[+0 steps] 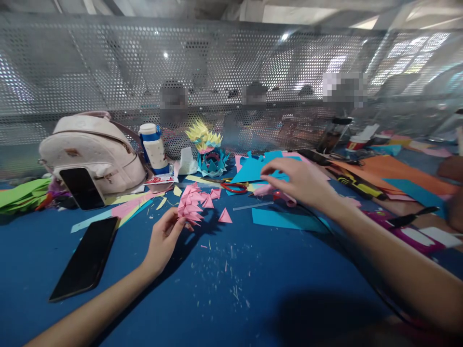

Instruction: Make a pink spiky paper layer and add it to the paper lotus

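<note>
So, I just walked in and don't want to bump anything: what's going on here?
The left hand holds a spiky pink folded-paper piece over the blue table. The right hand, holding nothing visible, is over a pink glue gun. A loose pink triangle lies between them.

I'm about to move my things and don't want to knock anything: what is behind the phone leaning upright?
Behind the leaning phone is the pale backpack, with a zipper showing beside it. Whatever the phone itself covers can't be seen.
</note>
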The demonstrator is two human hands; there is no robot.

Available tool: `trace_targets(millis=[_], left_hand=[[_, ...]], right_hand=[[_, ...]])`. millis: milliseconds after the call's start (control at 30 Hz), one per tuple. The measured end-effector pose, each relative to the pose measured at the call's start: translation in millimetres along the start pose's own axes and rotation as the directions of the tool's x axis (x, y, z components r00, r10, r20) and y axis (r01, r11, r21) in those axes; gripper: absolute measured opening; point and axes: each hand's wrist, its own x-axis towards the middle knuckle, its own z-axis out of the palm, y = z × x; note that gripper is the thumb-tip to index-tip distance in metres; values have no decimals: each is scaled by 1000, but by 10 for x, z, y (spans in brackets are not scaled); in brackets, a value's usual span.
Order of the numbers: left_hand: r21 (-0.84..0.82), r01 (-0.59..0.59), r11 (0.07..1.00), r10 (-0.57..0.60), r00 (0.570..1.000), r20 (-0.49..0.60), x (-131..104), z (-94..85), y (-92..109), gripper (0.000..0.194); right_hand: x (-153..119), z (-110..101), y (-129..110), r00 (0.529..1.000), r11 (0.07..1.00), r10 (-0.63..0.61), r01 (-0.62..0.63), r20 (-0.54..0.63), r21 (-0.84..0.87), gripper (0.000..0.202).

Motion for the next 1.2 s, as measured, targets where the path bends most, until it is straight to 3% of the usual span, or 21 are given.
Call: trace_targets(millis=[67, 133, 233, 467, 700, 867, 1000, 1200], left_hand=[[6, 1, 1000, -1, 1000, -1, -3, -4, -3, 16], [7, 2, 1000, -2, 1000, 2, -6, -9, -12, 16], [13, -7, 1000, 7, 1000, 17, -5, -18, -29, 17], [66, 3, 998, -5, 1000, 21, 10, -22, -7, 20], [56, 78, 995, -79, 997, 23, 40, 2, -12, 19], [-15, 118, 993, -118, 993, -17, 56, 45, -43, 18], [-28, 128, 991, -129, 991, -30, 65, 73, -32, 19], [7, 130, 991, -130, 991, -37, 72, 65, -20, 18]], right_hand=[[14, 182, -228, 981, 997, -32, 17, 191, 78, 22], [47, 399, -375, 931, 987, -126, 82, 343, 141, 16], [160, 694, -460, 861, 964, -240, 158, 447, 213, 13], [408, 1039, -417, 813, 957, -264, 155, 518, 244, 12], [405, 1130, -314, 769, 938, -268, 69, 581, 341, 3], [414, 1130, -271, 775, 909, -319, 87, 545, 409, 4], [413, 1113, -278, 777, 836, -360, 23, 517, 548, 2], [415, 1272, -253, 723, 648, -458, -127, 517, 751, 5]])
